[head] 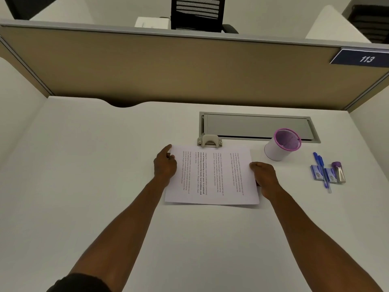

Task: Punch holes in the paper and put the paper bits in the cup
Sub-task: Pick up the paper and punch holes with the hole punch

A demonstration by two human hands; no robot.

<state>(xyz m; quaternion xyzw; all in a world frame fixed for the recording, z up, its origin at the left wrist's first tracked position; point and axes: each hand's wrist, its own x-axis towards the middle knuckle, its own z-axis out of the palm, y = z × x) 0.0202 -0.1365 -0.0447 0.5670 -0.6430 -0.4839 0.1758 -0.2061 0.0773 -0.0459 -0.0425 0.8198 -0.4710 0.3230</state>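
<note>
A printed sheet of paper (212, 175) lies flat on the white desk (84, 165), its far edge tucked into a small beige hole punch (209, 141). My left hand (165, 163) holds the sheet's left edge, index finger stretched toward the far corner. At the right edge, my right hand (264, 175) grips the sheet with curled fingers. A white cup with a purple mesh rim (282, 145) stands upright to the right of the paper, apart from it.
A grey cable hatch (256, 125) is set into the desk behind the punch and cup. Blue pens, small blue packets and a purple-capped tube (328, 171) lie at the far right. A tan partition (189, 68) walls off the back.
</note>
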